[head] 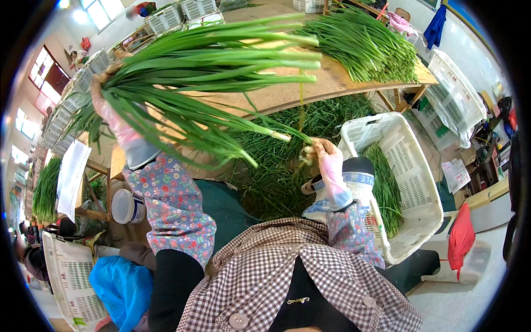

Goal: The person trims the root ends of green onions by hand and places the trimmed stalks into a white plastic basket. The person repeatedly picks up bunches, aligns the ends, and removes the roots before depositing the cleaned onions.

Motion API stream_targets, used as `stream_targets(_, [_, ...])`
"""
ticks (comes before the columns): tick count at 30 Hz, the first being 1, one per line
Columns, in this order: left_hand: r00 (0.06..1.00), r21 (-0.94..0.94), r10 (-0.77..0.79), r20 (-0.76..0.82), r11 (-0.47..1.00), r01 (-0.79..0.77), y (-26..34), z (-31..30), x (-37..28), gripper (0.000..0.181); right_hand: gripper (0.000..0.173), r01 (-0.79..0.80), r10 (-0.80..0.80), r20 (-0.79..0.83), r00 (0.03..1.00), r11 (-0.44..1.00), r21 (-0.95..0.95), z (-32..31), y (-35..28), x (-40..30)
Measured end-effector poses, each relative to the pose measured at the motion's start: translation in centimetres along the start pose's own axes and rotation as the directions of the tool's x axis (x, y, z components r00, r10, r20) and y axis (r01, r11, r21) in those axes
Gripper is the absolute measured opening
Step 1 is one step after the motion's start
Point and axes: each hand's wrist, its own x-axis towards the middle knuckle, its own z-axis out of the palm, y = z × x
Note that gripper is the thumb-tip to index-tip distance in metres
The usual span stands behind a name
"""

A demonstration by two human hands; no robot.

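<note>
My left hand grips a large bunch of long green leafy stalks, which looks like garlic greens. The bunch is raised over the wooden table, its pale stem ends fanned to the right. Below those ends, my right hand pinches thin green leaves with pale bits hanging at the fingers. A big pile of the same greens lies at the table's right end. More greens lie in the white plastic crate at my right side.
Loose green leaves cover the floor beneath the table. A white bucket stands at the left, near a white crate and a blue plastic bag. Another crate is at the right. A red cloth hangs on the right.
</note>
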Motion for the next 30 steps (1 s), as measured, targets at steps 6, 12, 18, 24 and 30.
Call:
stream_targets(6, [0.965,0.479,0.203,-0.167,0.872,-0.101,-0.7,1.1,-1.8,0.040,0.093,0.065,-0.042,0.297,0.954,0.995,-0.069,3.1,-2.9,1.4])
stream_targets(12, [0.991,0.241,-0.029,-0.132,0.969,0.060,-2.5,3.5,-2.9,0.030,0.063,-0.037,-0.224,0.591,0.775,0.918,0.396,9.4,-8.2,5.2])
stream_targets(18, [1.000,-0.068,-0.025,-0.018,0.997,0.024,0.5,-2.4,-4.3,0.034,0.039,-0.091,-0.303,0.672,0.676,0.871,0.483,2.5,-8.1,4.6])
stream_targets(24, [0.998,-0.210,0.066,-0.013,0.975,-0.067,0.5,-4.7,-6.6,0.036,0.043,0.109,-0.036,0.446,0.894,0.984,-0.139,1.0,-7.7,3.0])
stream_targets(30, [0.998,-0.260,0.057,-0.018,0.964,-0.059,0.4,-5.8,-7.6,0.033,0.064,-0.149,0.135,0.544,0.828,0.989,-0.018,6.0,-10.1,0.8])
